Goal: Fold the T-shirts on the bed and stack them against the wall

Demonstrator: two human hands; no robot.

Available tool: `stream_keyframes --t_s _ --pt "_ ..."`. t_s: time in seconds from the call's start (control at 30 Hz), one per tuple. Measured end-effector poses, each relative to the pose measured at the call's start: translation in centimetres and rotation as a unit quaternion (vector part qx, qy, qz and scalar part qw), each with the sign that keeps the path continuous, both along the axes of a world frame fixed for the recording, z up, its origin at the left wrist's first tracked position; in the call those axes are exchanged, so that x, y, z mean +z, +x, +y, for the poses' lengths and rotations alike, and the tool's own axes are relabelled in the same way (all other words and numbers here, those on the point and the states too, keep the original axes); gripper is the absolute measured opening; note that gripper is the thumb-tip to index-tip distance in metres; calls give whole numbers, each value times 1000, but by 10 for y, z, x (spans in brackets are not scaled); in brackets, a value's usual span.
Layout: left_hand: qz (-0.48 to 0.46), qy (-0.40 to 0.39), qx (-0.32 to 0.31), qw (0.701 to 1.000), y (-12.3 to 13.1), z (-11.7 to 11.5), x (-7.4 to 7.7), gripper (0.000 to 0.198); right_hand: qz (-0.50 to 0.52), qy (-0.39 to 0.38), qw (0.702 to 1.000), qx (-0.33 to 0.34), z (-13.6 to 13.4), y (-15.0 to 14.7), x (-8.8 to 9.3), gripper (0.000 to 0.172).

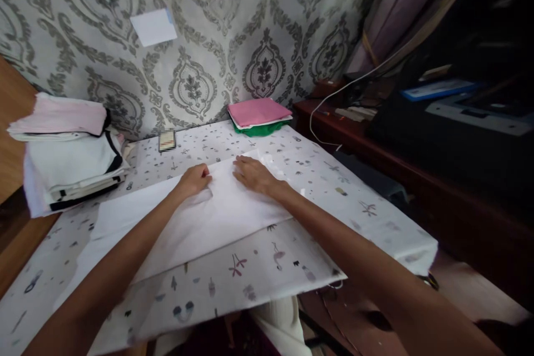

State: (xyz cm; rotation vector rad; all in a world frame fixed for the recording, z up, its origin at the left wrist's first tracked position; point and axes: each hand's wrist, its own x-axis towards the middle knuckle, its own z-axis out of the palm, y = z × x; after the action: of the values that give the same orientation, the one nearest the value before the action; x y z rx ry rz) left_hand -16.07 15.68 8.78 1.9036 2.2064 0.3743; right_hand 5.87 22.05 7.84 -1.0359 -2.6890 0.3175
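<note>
A white cloth (196, 222) lies spread over a table covered with a patterned sheet (258, 272). My left hand (194, 179) rests on the cloth's far edge, its fingers curled down as if pinching the fabric. My right hand (252, 173) lies beside it on the same edge, fingers stretched flat and pressing the cloth. The two hands are close together, a hand's width apart.
A stack of folded white and pink clothes (67, 150) sits at the left. A folded pink and green pile (258, 115) lies by the wallpapered wall. A small dark phone-like object (167, 139) lies near the wall. A dark wooden shelf (417, 139) with a white cable stands at the right.
</note>
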Motion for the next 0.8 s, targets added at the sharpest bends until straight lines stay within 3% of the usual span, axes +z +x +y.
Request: stream_keyframes --t_s 0.13,0.3,0.4,0.53,0.67,0.8 --pt "-9 36 -3 999 1 -3 -4 6 -37 -13 999 -31 17 -21 -26 57" --pt "-20 45 -21 999 -6 -23 -5 17 -38 16 998 -37 25 -19 -44 57" --pt "-31 43 -49 997 -16 -49 5 33 -44 27 998 -22 31 -20 -47 57" --pt "-40 25 -64 997 -43 -107 14 44 -28 48 998 -8 30 -16 -45 55" --pt "-26 16 -31 999 -97 -164 10 50 45 79 995 29 -2 -19 -31 53" --pt "-4 63 43 997 -160 -202 13 47 101 61 980 159 -69 -45 -11 44"
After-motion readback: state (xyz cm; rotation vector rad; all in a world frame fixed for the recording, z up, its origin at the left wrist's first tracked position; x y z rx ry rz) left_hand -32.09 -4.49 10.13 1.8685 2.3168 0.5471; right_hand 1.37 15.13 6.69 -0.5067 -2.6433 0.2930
